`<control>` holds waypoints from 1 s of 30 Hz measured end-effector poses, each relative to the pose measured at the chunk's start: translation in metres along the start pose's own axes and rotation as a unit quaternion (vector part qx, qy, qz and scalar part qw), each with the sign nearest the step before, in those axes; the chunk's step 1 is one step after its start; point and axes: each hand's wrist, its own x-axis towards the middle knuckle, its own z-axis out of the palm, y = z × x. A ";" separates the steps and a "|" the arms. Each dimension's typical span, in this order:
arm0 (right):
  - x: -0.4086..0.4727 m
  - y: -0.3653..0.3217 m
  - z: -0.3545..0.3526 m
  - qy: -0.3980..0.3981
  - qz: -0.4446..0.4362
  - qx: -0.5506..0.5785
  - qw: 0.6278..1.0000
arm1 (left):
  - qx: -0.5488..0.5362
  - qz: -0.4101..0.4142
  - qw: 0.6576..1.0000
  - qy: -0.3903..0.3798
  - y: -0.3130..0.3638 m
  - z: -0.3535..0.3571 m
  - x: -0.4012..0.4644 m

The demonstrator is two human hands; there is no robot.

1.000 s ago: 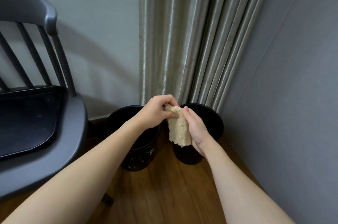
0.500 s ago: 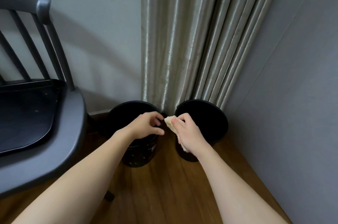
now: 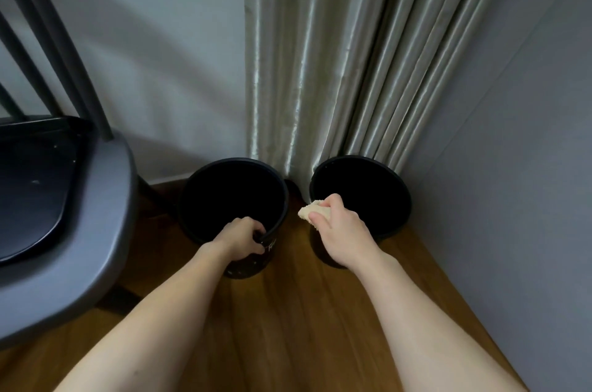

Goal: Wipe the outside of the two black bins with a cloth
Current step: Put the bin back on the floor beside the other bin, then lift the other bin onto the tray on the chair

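Two hands at two bins, cloth in the right

Two bare forearms reach in from the bottom edge over the brown wood-grain floor (image 3: 288, 311)
Left hand (image 3: 238, 239) grips the near rim of the left round black plastic bin (image 3: 205, 199): fingers curled over the edge into the opening, thumb on the outer wall
Right hand (image 3: 339, 234) is closed round the bunched beige cloth (image 3: 309, 211); a wad of it sticks out past the thumb on the left side. Hand and cloth sit at the near left rim of the right round black plastic bin (image 3: 397, 199); can't tell if the cloth touches the wall
Bins both upright on the floor, side by side with a narrow gap between them, openings up, interiors dark
Grey wooden chair with black seat pad (image 3: 96, 215) stands left of the left bin, close to it
Pleated silver-green satin curtain (image 3: 320, 55) hangs behind the bins, hem reaching down to their far rims
Grey walls (image 3: 160, 55) meet in the corner behind
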 end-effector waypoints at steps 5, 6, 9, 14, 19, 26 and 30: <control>0.000 0.003 -0.004 0.021 -0.006 -0.022 1.000 | 0.021 0.033 0.999 0.030 0.005 -0.002 -0.004; -0.001 0.002 -0.005 0.027 -0.009 -0.024 0.999 | 0.029 0.038 0.998 0.040 0.006 -0.005 -0.007; -0.005 -0.004 -0.009 0.042 -0.021 -0.020 0.999 | 0.031 0.057 0.996 0.062 0.012 -0.020 -0.017; -0.022 -0.018 -0.020 0.075 -0.033 -0.011 0.997 | 0.003 0.093 0.992 0.082 0.035 -0.053 -0.044; -0.052 -0.053 -0.034 0.146 -0.076 -0.010 0.986 | -0.016 0.140 0.981 0.137 0.069 -0.110 -0.091; -0.106 -0.133 -0.059 0.281 -0.151 0.017 0.948 | -0.048 0.206 0.953 0.215 0.109 -0.199 -0.193; -0.136 -0.176 -0.079 0.328 -0.181 0.047 0.926 | -0.078 0.236 0.937 0.247 0.122 -0.243 -0.258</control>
